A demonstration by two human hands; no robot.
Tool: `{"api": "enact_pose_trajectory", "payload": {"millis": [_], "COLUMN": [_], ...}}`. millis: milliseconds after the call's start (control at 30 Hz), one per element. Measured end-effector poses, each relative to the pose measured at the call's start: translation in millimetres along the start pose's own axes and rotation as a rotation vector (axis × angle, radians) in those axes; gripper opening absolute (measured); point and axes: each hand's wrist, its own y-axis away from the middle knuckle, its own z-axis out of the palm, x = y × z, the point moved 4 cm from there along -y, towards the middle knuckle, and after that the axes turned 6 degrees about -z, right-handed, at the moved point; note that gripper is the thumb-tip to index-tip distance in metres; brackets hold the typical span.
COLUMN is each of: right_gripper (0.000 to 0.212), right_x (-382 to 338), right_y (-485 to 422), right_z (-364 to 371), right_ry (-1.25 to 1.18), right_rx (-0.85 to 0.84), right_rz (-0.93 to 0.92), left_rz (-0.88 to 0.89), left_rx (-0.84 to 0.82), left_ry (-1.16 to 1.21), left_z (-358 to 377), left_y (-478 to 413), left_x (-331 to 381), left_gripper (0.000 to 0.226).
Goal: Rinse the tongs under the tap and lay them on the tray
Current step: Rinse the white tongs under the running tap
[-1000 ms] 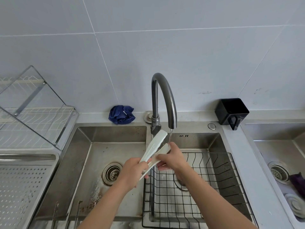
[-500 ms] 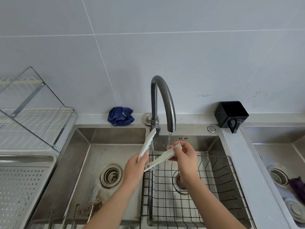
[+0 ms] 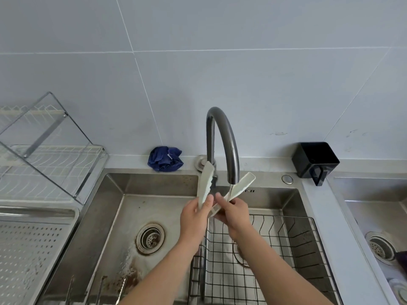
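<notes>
Tongs of pale cream plastic (image 3: 205, 186) were held up under the spout of the dark grey gooseneck tap (image 3: 229, 137). Their two flat arms were splayed into a wide V, with the joined end low between the hands. The left hand (image 3: 193, 216) gripped the left arm near the joint, thumb laid along it. The right hand (image 3: 233, 214) curled round the right arm just as low, and a thin stream of water (image 3: 230, 190) ran from the spout onto that arm. The tool hung above the divide between the left basin of the stainless steel sink (image 3: 132, 216) and the black wire basket (image 3: 286, 249) sitting in the right basin.

The tongs looked light, with thin arms that were stiff along their length but probably springy at the joint. The wide spread seemed to come from the hands drawing the arms apart. Smooth wet plastic was likely to be slippery, so a hold low down, where both arms meet, seemed safest for turning them in the stream. What looked like small teeth lined the inner edge of the left arm, a part better left to the water than to fingers. Nothing about them looked fragile.

The perforated steel tray (image 3: 33, 249) lay well to the left of the sink, in front of a wire dish rack (image 3: 44, 164). For the carry there, one hand wrapped round both arms near the middle, squeezing them together, would likely serve. The tongs could then be laid flat rather than dropped.
</notes>
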Motion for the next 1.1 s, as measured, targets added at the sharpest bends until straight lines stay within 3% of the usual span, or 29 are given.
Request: {"api": "enact_pose_trajectory", "payload": {"millis": [100, 167, 267, 400, 567, 767, 967, 1100], "right_gripper": [0.024, 0.011, 0.01, 0.017, 0.014, 0.016, 0.024, 0.004], "right_x": [4.9, 12.6, 19.3, 17.9, 5.8, 25.0, -16.4, 7.8], "right_y": [7.0, 17.0, 25.0, 24.4, 12.5, 37.5, 1.0, 17.7], "right_z": [19.3, 30.1, 24.2, 13.5, -12.8, 16.3, -10.4, 16.0], "right_ry": [0.045, 0.127, 0.178, 0.217, 0.071, -0.001, -0.235, -0.325], "right_rx": [-0.018, -0.113, -0.185, -0.025, 0.338, 0.016, 0.207, 0.007], "right_rz": [-0.041, -0.088, -0.079, -0.099, -0.081, 0.063, 0.033, 0.086], "left_rz": [-0.017, -0.077, -0.121, -0.063, 0.009, -0.114, -0.232, -0.38], "left_rx": [-0.017, -0.011, -0.022, -0.002, -0.024, 0.054, -0.005, -0.03], "left_ry": [0.004, 0.057, 0.036, -0.08, -0.208, -0.109, 0.042, 0.129], "left_z": [1.3, -3.1, -11.9, -11.0, -10.5, -12.4, -23.8, -18.1], "left_y": [0.0, -0.7, 1.4, 10.0, 27.0, 31.6, 42.0, 40.8], "left_x": [7.9, 7.8, 1.9, -5.4, -13.5, -19.1, -31.8, -38.5], "left_gripper": [0.034, 0.037, 0.03, 0.013, 0.021, 0.016, 0.016, 0.03]}}
